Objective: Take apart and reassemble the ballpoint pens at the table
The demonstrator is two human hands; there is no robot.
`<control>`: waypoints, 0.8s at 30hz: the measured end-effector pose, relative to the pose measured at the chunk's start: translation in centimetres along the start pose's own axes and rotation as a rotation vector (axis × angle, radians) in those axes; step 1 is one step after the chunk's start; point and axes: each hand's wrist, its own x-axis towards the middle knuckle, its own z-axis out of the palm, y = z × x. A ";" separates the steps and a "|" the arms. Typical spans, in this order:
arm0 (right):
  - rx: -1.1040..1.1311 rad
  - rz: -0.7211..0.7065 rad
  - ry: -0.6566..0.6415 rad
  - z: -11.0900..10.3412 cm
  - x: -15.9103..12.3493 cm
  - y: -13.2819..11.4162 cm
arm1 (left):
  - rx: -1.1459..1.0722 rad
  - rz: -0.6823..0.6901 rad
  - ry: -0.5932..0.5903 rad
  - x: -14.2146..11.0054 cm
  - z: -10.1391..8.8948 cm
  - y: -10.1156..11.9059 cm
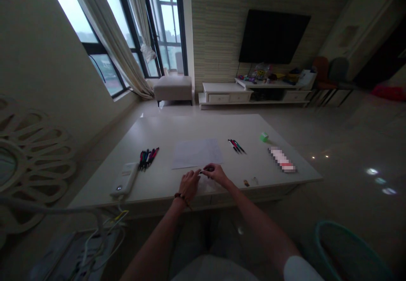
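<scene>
My left hand, with a beaded bracelet at the wrist, and my right hand meet at the near edge of the white table. Their fingertips are pinched close together around a small dark item, too small to name. Just beyond them lies a sheet of white paper. To the left of the paper is a bundle of several pens; a smaller group of pens lies to its right. Some clear, see-through material shows on the table beneath my hands.
A white power box with cables stands at the table's left. On the right are a small green object, a blurred-out pink-and-white item and a small brown piece. A green-rimmed basket sits on the floor at lower right.
</scene>
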 end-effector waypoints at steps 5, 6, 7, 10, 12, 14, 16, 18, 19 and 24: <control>-0.015 -0.036 0.011 -0.7 -0.1 -0.9 | 0.073 -0.030 -0.081 0.1 -0.5 -0.5; -0.021 -0.040 0.018 -1.1 -0.1 -0.8 | 0.083 -0.031 -0.090 0.1 -0.6 -0.8; -0.027 -0.040 0.022 -1.7 -0.1 -0.6 | 0.091 -0.033 -0.097 0.0 -0.6 -1.2; -0.057 -0.040 0.054 -3.5 0.0 0.5 | 0.107 -0.055 -0.107 -0.3 -0.8 -2.4; -0.120 -0.072 0.121 -4.3 0.2 1.4 | 0.108 -0.074 -0.105 -0.5 -0.8 -2.9; -0.209 -0.122 0.184 -4.5 0.5 2.3 | 0.103 -0.084 -0.104 -0.6 -0.9 -3.1; -0.295 -0.170 0.205 -4.1 1.0 3.0 | 0.096 -0.078 -0.107 -0.7 -0.9 -2.9; -0.370 -0.203 0.205 -3.3 1.7 3.3 | 0.097 -0.074 -0.113 -0.7 -1.0 -2.6; -0.410 -0.214 0.208 -3.0 2.0 3.4 | 0.100 -0.072 -0.114 -0.8 -1.1 -2.5; -0.565 -0.286 0.268 -2.3 1.9 3.1 | 0.117 -0.086 -0.127 -0.9 -1.4 -2.2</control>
